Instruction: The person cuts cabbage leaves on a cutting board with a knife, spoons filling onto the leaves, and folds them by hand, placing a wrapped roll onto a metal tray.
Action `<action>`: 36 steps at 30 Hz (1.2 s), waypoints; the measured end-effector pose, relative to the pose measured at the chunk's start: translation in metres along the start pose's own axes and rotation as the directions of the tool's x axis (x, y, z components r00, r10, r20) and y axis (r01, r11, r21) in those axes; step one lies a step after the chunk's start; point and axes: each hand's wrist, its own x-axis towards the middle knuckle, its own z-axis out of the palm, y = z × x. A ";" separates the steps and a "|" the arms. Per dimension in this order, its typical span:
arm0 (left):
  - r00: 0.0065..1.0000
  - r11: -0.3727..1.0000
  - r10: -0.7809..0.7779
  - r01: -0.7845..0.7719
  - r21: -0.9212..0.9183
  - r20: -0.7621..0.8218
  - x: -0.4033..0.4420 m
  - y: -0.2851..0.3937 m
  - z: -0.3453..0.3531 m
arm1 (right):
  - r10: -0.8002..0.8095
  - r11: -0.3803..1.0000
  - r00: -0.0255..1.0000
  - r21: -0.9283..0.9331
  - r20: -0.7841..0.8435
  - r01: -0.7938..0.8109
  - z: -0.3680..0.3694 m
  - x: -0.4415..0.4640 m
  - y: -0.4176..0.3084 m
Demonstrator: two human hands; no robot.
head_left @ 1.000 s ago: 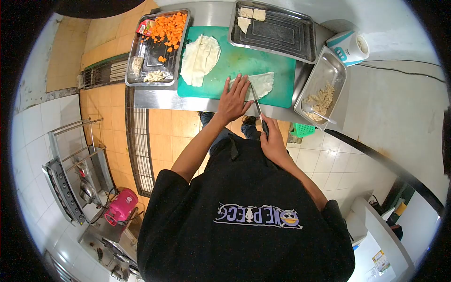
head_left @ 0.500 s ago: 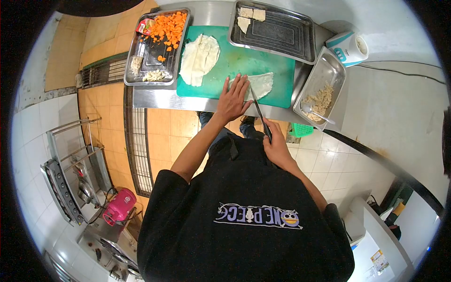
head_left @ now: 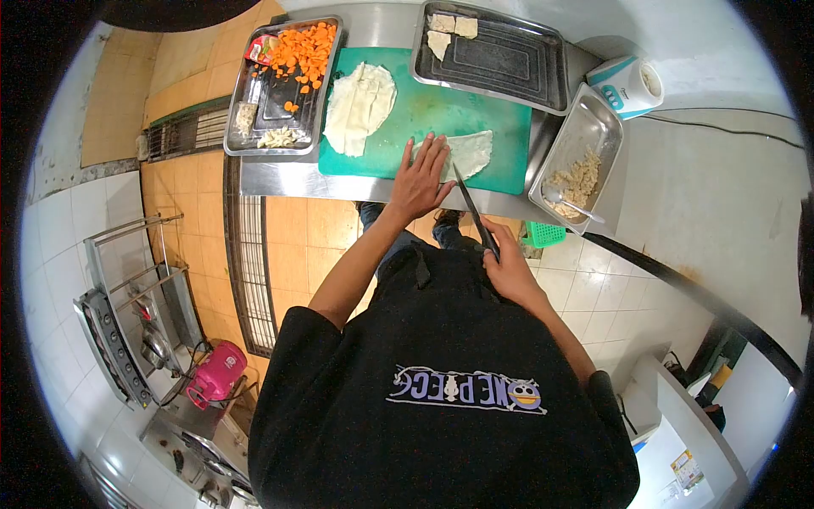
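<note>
My left hand (head_left: 420,180) lies flat with its fingers stretched over the left end of a pale dough sheet (head_left: 472,153) on the green cutting board (head_left: 424,110). My right hand (head_left: 507,263) grips a knife (head_left: 471,209) by its dark handle. The blade points away from me, and its tip rests at the dough beside my left fingers. Part of the sheet is hidden under my left hand. Further left on the board lies a stack of pale dough sheets (head_left: 359,110).
A tray (head_left: 326,89) at left holds chopped carrots (head_left: 305,53). The dark tray (head_left: 509,64) at the back holds several pale squares. At right stand a metal pan (head_left: 600,119) with crumbly filling (head_left: 577,176) and a spoon, and a white-blue tub (head_left: 626,85).
My right hand has shifted slightly right and toward me, drawing the knife back a little. My left hand stays in place on the dough.
</note>
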 end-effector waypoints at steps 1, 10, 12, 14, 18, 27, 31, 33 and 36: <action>1.000 1.000 -0.001 0.001 0.002 0.003 0.000 0.000 0.000 | 0.008 1.000 1.000 0.015 0.003 -0.008 -0.001 -0.001 0.001; 1.000 1.000 -0.002 0.002 0.000 0.017 0.001 0.000 -0.001 | 0.313 0.880 0.921 0.293 0.234 -0.373 -0.035 -0.011 -0.018; 1.000 1.000 -0.003 0.003 -0.007 0.015 0.000 -0.001 -0.002 | 0.290 0.844 0.938 0.410 0.193 -0.345 -0.037 -0.010 -0.008; 1.000 1.000 -0.001 0.002 -0.018 0.018 0.000 0.000 -0.001 | 0.308 0.752 0.940 0.568 0.144 -0.334 -0.039 -0.008 0.003; 1.000 0.998 -0.005 0.006 -0.058 0.019 0.001 -0.002 -0.004 | 0.298 0.647 0.939 0.687 0.170 -0.330 -0.039 0.001 0.008; 0.998 0.999 0.036 -0.037 0.015 0.047 0.001 -0.014 -0.013 | -0.028 0.995 0.994 0.095 -0.106 0.038 0.002 0.031 0.025; 0.991 0.997 0.055 -0.062 0.051 0.120 0.002 -0.012 -0.017 | 0.052 0.992 0.996 -0.112 -0.074 -0.060 0.002 0.039 -0.007; 0.991 0.996 0.053 -0.060 0.060 0.122 0.001 -0.011 -0.017 | 0.080 0.981 0.996 -0.173 -0.046 -0.087 0.003 0.045 -0.011; 0.993 0.997 0.042 -0.049 0.064 0.110 -0.001 -0.011 -0.015 | 0.093 0.964 0.995 -0.249 -0.022 -0.095 0.006 0.048 -0.008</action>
